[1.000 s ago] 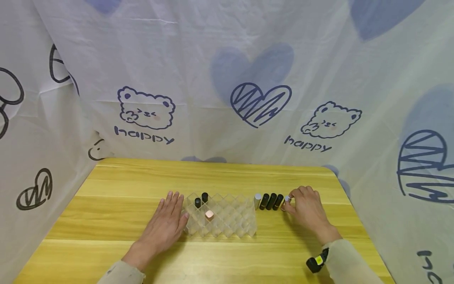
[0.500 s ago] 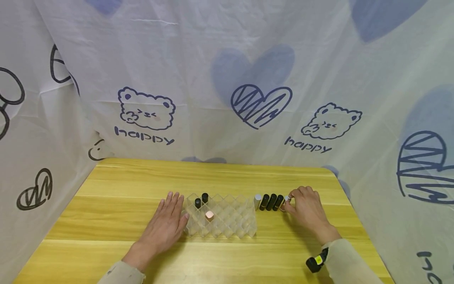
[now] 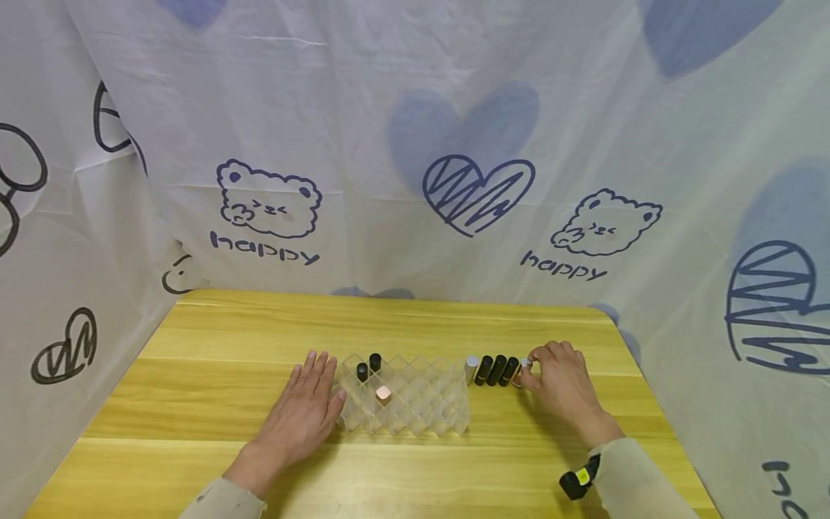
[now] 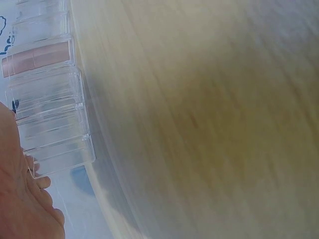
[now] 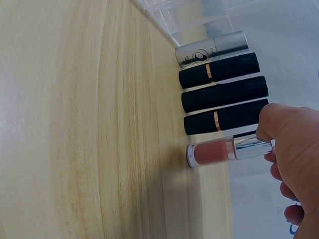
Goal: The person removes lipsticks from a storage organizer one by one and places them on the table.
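Note:
With thumb and fingers, my right hand [image 3: 564, 386] pinches the silver cap of a lip gloss tube [image 5: 212, 152], whose clear body shows pinkish red. The tube stands upright at the right end of a row. Beside it are several upright lipsticks: black ones [image 5: 224, 94] and a silver one [image 5: 212, 48] nearest the organizer. My left hand [image 3: 295, 414] lies with straight fingers along the left end of the clear lipstick organizer [image 3: 418, 425], thumb at its edge. Two black-capped lipsticks [image 3: 362, 371] and a pink-topped tube [image 3: 384, 393] stand in its diamond-shaped slots.
The wooden table [image 3: 402, 476] runs back to a white curtain [image 3: 376, 238] printed with bears and hearts. More of the curtain hangs along the left and right sides. A black device [image 3: 576, 481] is strapped to the right wrist.

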`<state>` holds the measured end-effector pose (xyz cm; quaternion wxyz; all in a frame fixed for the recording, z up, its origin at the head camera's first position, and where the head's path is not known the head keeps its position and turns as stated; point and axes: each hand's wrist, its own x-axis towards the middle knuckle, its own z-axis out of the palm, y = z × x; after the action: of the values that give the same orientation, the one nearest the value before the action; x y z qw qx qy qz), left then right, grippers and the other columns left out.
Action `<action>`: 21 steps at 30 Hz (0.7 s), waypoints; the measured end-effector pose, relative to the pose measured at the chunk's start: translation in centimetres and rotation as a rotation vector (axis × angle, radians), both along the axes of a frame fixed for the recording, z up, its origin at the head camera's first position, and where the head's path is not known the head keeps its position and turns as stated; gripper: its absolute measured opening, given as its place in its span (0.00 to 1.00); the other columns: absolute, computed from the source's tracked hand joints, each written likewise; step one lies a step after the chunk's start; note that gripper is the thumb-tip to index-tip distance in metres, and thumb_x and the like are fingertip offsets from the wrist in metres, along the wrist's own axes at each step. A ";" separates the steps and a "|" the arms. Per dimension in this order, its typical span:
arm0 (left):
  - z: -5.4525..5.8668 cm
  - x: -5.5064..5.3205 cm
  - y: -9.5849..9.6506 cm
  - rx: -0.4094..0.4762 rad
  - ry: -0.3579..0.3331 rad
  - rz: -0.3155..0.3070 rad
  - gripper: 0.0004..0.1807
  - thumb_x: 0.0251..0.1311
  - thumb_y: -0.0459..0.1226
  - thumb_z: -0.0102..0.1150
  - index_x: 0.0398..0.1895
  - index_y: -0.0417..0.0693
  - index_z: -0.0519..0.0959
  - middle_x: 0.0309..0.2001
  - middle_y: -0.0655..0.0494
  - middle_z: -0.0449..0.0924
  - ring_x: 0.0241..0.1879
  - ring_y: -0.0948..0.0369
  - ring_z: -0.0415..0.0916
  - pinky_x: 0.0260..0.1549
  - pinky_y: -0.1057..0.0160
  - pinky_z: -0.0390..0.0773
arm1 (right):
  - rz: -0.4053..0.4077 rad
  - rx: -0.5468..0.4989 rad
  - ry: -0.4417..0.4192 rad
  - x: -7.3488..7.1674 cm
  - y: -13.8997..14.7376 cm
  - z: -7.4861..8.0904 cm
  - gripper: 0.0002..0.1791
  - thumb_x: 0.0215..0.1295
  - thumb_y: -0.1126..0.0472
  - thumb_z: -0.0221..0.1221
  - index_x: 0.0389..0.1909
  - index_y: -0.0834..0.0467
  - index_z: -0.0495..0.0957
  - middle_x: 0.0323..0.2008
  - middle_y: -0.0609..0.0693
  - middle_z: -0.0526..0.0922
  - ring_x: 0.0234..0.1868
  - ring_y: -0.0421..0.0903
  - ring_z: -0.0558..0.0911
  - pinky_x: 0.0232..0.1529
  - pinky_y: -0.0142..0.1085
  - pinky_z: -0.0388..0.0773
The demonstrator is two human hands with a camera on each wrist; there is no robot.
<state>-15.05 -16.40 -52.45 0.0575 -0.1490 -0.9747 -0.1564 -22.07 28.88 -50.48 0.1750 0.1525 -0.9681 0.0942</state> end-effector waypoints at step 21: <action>-0.1 0.1 0.0 0.003 -0.009 -0.001 0.37 0.85 0.51 0.38 0.83 0.33 0.54 0.83 0.34 0.52 0.84 0.39 0.45 0.82 0.38 0.47 | -0.003 -0.003 -0.014 -0.1 0.1 -0.1 0.06 0.62 0.59 0.69 0.37 0.57 0.85 0.42 0.58 0.86 0.45 0.59 0.79 0.45 0.53 0.78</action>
<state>-14.99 -16.38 -52.58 0.0534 -0.1485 -0.9747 -0.1586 -22.13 28.97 -50.60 0.1688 0.1504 -0.9693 0.0966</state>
